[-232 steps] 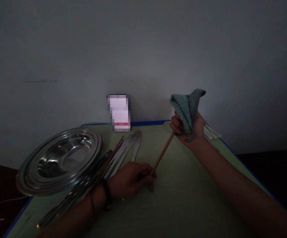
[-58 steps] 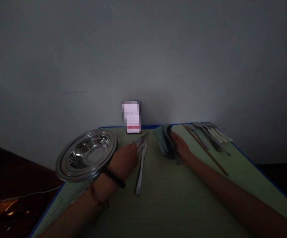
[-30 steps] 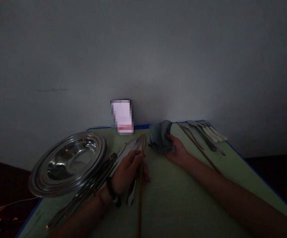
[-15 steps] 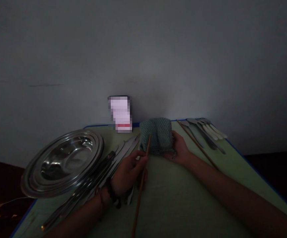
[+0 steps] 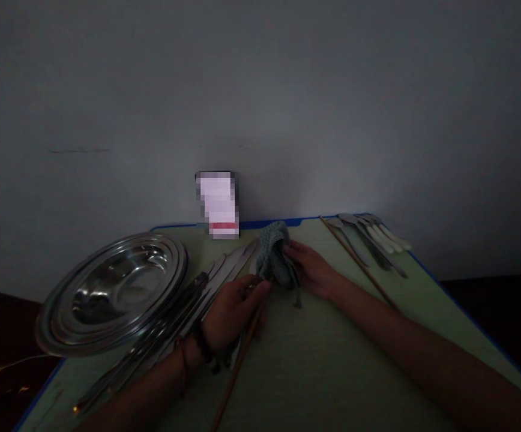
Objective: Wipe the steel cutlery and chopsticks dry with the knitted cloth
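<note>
A thin brown wooden stick (image 5: pixel 237 367) slants up from the bottom edge into my left hand (image 5: pixel 240 307), whose thumb and fingers pinch it near its upper end. A grey-green textured cloth (image 5: pixel 270 247) is bunched around or against the stick's tip, which is hidden. My right hand (image 5: pixel 312 269) grips the cloth's right side with closed fingers. One loose corner of the cloth dangles toward the table.
Stacked shiny metal basins (image 5: pixel 107 345) stand at left on the pale green table (image 5: pixel 323 366). Long metal utensils (image 5: pixel 156 336) lie beside them. A phone (image 5: pixel 219 201) leans on the wall. Another stick (image 5: pixel 359 262), spoons (image 5: pixel 353 240) and white-handled cutlery (image 5: pixel 382 236) lie at right.
The cloth has gone from spread flat to folded and bunched at the stick's tip. My right hand has shifted left with it. The stick's lower end has swung left.
</note>
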Available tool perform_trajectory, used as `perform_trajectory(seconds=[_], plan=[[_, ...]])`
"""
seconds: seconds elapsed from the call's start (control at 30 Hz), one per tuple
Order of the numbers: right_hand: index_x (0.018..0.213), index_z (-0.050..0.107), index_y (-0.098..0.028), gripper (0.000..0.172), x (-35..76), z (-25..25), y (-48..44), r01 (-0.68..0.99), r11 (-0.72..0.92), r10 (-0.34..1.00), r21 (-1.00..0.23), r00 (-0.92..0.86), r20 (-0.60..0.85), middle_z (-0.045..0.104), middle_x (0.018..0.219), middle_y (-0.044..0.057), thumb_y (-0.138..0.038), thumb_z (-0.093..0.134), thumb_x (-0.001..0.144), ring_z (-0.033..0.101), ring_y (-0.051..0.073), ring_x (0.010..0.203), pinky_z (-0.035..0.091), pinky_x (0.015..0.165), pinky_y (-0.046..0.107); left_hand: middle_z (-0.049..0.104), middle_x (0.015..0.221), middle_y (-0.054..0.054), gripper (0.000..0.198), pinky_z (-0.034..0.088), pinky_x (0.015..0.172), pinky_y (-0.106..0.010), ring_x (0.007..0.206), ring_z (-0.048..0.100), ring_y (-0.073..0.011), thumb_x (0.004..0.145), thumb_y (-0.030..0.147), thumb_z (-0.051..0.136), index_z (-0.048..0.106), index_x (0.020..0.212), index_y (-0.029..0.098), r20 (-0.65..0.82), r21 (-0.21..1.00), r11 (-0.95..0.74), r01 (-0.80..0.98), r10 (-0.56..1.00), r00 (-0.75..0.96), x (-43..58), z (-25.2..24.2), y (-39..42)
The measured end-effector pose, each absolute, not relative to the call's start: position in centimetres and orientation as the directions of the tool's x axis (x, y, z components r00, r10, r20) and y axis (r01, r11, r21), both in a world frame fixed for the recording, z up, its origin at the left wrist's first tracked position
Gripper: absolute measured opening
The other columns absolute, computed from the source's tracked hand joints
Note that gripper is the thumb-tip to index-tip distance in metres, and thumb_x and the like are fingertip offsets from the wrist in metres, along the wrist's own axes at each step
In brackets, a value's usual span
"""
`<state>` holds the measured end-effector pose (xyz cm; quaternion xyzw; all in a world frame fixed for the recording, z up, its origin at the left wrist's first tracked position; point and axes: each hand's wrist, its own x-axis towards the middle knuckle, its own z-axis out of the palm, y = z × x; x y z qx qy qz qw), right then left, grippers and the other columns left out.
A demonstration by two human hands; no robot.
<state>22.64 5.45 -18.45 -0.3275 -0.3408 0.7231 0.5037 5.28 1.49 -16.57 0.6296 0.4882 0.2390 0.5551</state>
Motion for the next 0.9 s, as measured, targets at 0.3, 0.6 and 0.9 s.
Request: perform_trajectory(seconds=[0.3, 0.6, 0.9], plan=[[0.081, 0.057, -0.019, 0.014, 23.9, -19.4, 7.3, -0.648, -0.137, 0.975, -0.749, 0.046, -0.219, 0.066, 0.067, 0.001, -0.029, 0.047, 0.084, 0.065, 0.018, 0.072, 0.053, 0.072, 0.034, 0.05, 0.049, 0.003, 0.028, 0.034, 0.041, -0.017, 0.043, 0.045, -0.008, 0.078, 0.039, 0.052, 0.059, 0.066, 0.015, -0.118, 0.958, -0.08, 0.274, 0.762, 0.637, 4.4, -15.7, 0.9], [0.082, 0.06, -0.018, 0.017, 23.9, -19.3, 7.8, -0.721, -0.127, 0.985, -0.681, -0.013, -0.171, 0.068, 0.077, 0.003, -0.024, 0.044, 0.084, 0.063, 0.018, 0.088, 0.051, 0.08, 0.035, 0.057, 0.049, 0.003, 0.022, 0.035, 0.041, -0.015, 0.041, 0.049, -0.0074, 0.081, 0.035, 0.05, 0.051, 0.071, 0.016, -0.212, 0.957, 0.019, 0.289, 0.728, 0.652, 4.8, -16.5, 0.9], [0.079, 0.06, -0.023, 0.023, 24.0, -19.5, 7.8, -0.813, -0.136, 0.988, -0.566, -0.069, -0.138, 0.067, 0.069, -0.002, -0.011, 0.042, 0.075, 0.063, 0.017, 0.078, 0.049, 0.081, 0.033, 0.055, 0.041, 0.005, 0.03, 0.033, 0.032, -0.015, 0.03, 0.044, -0.0077, 0.086, 0.044, 0.042, 0.052, 0.081, 0.016, -0.237, 0.942, 0.042, 0.334, 0.788, 0.569, 4.8, -16.8, 1.2]])
